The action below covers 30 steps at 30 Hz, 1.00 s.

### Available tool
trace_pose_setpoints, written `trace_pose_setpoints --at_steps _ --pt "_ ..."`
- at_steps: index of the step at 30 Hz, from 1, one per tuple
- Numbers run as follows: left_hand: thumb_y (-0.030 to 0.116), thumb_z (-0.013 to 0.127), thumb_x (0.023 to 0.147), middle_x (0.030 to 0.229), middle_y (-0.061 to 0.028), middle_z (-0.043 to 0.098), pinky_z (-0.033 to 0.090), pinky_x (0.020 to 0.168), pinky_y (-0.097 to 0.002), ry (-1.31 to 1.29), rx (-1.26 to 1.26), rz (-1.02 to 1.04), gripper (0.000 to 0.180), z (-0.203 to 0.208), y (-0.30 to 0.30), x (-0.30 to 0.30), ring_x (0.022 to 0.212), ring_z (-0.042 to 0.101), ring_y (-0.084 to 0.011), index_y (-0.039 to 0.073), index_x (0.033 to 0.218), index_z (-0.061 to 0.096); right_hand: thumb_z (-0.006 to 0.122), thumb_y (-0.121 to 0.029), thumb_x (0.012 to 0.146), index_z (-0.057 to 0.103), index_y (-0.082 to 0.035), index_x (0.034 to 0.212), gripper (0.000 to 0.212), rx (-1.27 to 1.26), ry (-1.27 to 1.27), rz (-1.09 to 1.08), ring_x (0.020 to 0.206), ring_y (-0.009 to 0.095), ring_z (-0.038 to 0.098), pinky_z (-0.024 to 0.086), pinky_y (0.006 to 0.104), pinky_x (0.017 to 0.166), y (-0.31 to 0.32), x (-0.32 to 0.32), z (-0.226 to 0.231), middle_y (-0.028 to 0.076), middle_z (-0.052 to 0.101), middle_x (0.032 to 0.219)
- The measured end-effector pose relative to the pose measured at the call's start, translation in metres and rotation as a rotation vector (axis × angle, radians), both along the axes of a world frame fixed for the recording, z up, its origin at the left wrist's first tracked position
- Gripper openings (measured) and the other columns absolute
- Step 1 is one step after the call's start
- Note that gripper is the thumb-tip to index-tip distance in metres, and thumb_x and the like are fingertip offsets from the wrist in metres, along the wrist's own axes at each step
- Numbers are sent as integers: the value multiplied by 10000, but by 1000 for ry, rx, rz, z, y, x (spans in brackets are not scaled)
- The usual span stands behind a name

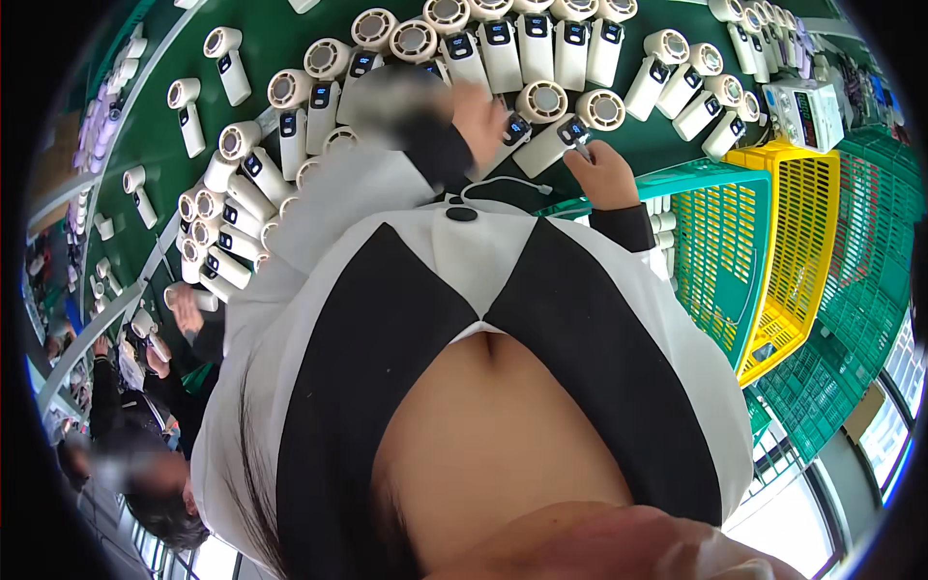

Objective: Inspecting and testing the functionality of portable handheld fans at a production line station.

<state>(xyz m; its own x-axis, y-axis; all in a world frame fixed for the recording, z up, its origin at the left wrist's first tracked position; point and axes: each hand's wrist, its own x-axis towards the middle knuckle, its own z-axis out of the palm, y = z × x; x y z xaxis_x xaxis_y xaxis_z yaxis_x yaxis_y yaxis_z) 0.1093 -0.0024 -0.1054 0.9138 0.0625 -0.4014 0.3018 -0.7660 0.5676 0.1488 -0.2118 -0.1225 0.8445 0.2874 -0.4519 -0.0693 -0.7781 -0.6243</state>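
Note:
Many white handheld fans with round grilles and small displays lie on the green table [638, 145]. My right hand [607, 176] is closed in a pinch at the display end of one handheld fan [549, 145]; a small grey tip shows at its fingertips, too little to name. My left hand [478, 124] is smeared by motion over the fans, beside a second handheld fan [510, 145], and its grip cannot be made out. In front of my body lies a white cable [503, 181] with a plug at its end.
To the right stand a green basket [715, 179] holding white parts and a yellow basket [807, 222]. A white device with a display [804, 114] sits behind them. On the left, another person's hand [184, 307] holds a white fan. More fans fill the table's far side.

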Motion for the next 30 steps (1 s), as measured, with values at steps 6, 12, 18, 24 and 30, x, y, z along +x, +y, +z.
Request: trace_pose_setpoints --at_steps 6,12,18,24,30 --pt "220 546 721 969 -241 456 435 649 -364 -252 412 -107 378 -87 -53 -40 713 519 -343 -42 975 447 528 -282 744 523 -14 746 268 203 58 44 554 165 417 380 261 545 8 -9 8 63 478 601" --pt "153 621 653 863 -189 515 444 634 -352 -636 -178 267 430 -28 -46 -46 703 536 -308 -21 992 421 509 -299 790 524 -14 901 307 608 24 -23 582 132 425 372 233 540 26 0 14 39 497 686" --pt "117 645 618 771 -136 529 438 586 -319 -803 -217 387 434 30 -16 -74 618 520 -260 -8 970 424 457 -276 831 461 -3 1065 360 1124 -5 17 678 129 451 371 212 596 71 19 47 67 516 838" --pt "136 643 629 762 -119 540 436 574 -299 -1022 -63 352 437 58 7 -82 587 511 -234 -8 979 426 428 -232 852 401 16 1153 391 1273 685 -157 760 135 442 367 216 678 133 -6 94 115 505 984" --pt "161 640 647 746 -124 542 433 528 -317 -638 -269 456 443 70 20 -94 603 535 -247 -3 997 423 426 -256 868 400 22 1159 403 1195 -164 441 770 121 441 353 191 687 143 6 112 121 496 998"
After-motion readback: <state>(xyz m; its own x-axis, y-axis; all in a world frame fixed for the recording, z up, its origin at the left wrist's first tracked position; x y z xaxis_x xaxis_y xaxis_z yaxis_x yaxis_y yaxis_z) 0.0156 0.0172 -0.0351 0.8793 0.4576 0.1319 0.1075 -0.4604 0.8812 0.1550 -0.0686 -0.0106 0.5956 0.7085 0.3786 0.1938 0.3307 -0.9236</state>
